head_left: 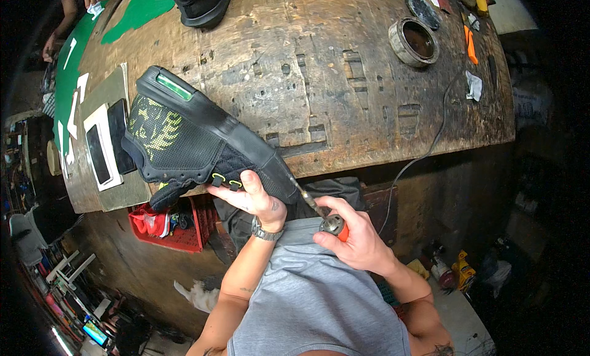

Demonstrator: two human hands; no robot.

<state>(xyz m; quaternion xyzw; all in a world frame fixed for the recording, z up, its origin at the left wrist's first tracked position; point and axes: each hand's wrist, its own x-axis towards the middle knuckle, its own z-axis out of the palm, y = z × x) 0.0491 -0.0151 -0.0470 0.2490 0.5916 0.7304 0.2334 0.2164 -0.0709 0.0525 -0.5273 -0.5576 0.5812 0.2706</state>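
A black high-top sneaker (178, 132) with a yellow-green pattern and a green inset in its sole lies tilted on its side above the bench's front edge. My left hand (258, 202) grips it from below, closed on its upper near the yellow eyelets. In my right hand (359, 242), fingers wrapped round it, is an orange corded hand tool (340, 232) with a metal nose. The tool's narrow tip reaches the shoe's dark sole edge at the lower right end; whether it touches is unclear.
The worn wooden bench (319, 79) holds phones (120, 135), white cutouts, a round can (413, 41), an orange cutter (469, 46) and another black shoe (196, 3). A cord runs over its edge. A red crate (184, 239) sits below. Another person's hand (49, 49) shows at upper left.
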